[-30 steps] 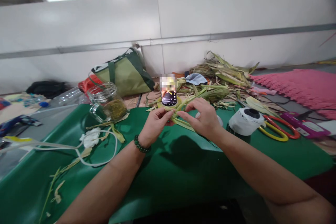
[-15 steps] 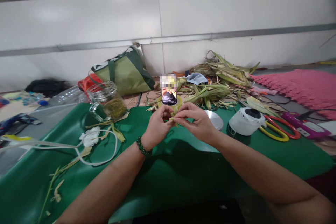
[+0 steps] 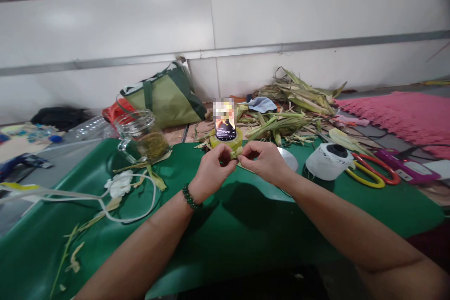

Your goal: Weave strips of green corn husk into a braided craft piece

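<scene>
Between my two hands is a small pale-green piece of corn husk [image 3: 236,153], folded or knotted in shape. My left hand [image 3: 216,167], with a green bead bracelet [image 3: 190,196] at the wrist, pinches it from the left. My right hand [image 3: 266,161] pinches its right side with thumb and forefinger. Just beyond them a phone [image 3: 225,126] with a lit screen leans upright on a yellow roll of tape [image 3: 238,139]. Partly behind my right hand lies a shiny round metal lid or dish [image 3: 288,159].
A green mat [image 3: 267,243] covers the table. On the right are a white thread spool [image 3: 328,164], scissors [image 3: 374,173] and a purple tool [image 3: 404,166]. Corn husks [image 3: 302,93] pile up behind. Leftward stand a glass mug [image 3: 147,138], white cable [image 3: 130,220] and green bag [image 3: 168,98].
My hands have drawn in around the husk piece, which now looks more compact. The fingers of my right hand have curled closer. The phone picture has changed.
</scene>
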A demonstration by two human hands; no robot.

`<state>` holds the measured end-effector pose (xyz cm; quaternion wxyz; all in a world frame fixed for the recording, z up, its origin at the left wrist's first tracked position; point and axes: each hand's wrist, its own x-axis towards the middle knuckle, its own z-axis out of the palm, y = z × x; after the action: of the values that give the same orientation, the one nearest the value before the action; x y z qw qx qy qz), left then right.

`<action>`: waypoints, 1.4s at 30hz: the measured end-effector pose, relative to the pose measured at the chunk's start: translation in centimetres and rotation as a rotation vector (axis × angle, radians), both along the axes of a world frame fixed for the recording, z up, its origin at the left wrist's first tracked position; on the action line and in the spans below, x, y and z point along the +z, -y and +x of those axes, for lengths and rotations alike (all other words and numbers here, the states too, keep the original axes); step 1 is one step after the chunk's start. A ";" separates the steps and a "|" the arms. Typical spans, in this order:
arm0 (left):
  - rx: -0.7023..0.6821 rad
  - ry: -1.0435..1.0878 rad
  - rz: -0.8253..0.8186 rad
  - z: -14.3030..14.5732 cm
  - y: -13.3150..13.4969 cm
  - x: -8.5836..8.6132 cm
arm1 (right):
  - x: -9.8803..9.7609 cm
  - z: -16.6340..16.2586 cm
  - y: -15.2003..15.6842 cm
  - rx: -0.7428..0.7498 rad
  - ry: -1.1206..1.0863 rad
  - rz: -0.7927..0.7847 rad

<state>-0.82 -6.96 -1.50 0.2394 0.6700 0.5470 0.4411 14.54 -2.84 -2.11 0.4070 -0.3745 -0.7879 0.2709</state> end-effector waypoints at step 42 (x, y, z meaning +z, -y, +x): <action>-0.153 0.390 -0.272 0.0 0.0 0.1 | 0.7 -0.4 -0.1 0.215 -0.263 -0.367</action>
<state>-0.82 -6.92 -1.42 0.4614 0.5732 0.4923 0.4650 14.13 -2.77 -1.44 0.4000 -0.3178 -0.7011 0.4975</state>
